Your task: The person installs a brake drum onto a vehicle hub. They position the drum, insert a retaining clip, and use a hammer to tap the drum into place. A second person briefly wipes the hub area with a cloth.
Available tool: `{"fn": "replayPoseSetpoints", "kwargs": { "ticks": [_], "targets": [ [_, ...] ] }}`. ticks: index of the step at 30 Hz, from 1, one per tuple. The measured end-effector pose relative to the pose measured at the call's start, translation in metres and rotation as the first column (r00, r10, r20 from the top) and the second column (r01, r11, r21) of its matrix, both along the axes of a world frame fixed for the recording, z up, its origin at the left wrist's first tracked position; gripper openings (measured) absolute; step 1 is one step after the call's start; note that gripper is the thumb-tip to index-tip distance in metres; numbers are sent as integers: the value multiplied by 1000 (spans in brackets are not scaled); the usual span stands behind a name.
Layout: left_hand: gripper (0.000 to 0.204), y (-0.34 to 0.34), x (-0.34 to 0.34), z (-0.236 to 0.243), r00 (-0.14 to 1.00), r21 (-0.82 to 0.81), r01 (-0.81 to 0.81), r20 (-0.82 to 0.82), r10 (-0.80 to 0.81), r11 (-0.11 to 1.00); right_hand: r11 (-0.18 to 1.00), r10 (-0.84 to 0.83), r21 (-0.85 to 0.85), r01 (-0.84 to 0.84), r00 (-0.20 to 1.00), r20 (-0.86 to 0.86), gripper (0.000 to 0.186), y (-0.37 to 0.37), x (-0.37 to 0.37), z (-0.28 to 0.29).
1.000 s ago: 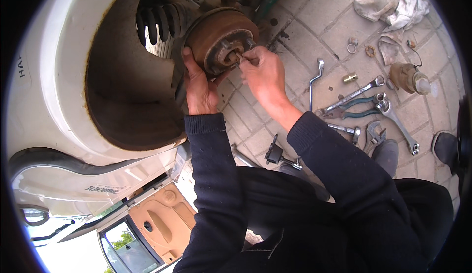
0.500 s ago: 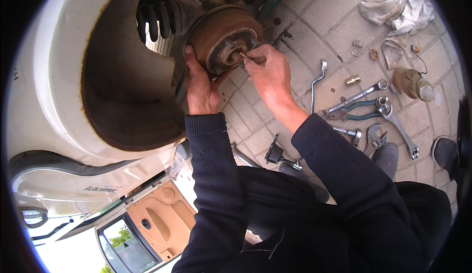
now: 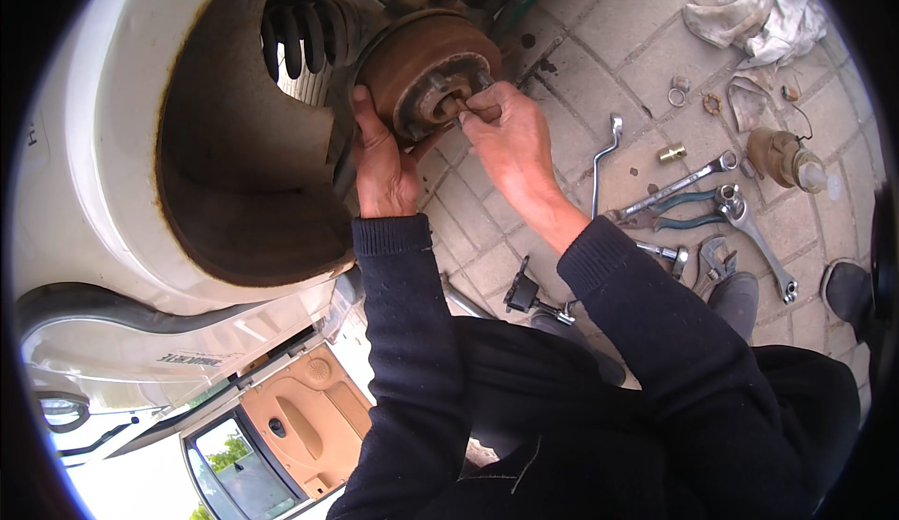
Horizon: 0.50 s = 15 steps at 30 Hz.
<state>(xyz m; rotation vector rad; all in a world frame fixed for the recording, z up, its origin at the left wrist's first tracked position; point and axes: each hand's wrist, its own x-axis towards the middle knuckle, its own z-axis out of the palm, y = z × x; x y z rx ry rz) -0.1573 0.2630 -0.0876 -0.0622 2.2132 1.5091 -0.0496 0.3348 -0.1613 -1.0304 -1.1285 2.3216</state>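
Note:
A rusty brake drum (image 3: 421, 66) sits on its axle in the wheel opening, with wheel studs around its hub. My left hand (image 3: 386, 169) grips the drum's near lower edge, thumb up along its side and fingers reaching underneath. At the hub's centre the end of the spindle (image 3: 451, 108) shows. There my right hand (image 3: 510, 136) is closed, thumb and fingertips pinched together right against the spindle end. Whatever is between those fingertips is hidden or too small to name.
A coil spring (image 3: 304, 37) stands behind the drum, inside the white wheel arch (image 3: 122, 145). On the paving lie an offset wrench (image 3: 607, 150), a brass socket (image 3: 671, 153), green-handled pliers (image 3: 688, 211), an adjustable wrench (image 3: 716, 262), a small jar (image 3: 787, 159) and a crumpled bag (image 3: 758, 14).
My right hand has shifted slightly left, and its fingers have turned a little at the spindle end. My left hand and the drum look unmoved.

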Motion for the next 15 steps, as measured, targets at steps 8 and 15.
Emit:
{"fn": "replayPoseSetpoints", "kwargs": {
  "ticks": [8,15],
  "targets": [
    [79,2,3,3,1000,9,10,22,-10,1000,1000,-4,7,5,998,-68,15,0,1,-6],
    [91,1,3,2,999,5,38,-21,-38,999,993,1,117,6,998,-57,16,1,-5,-7]
  ]
}}
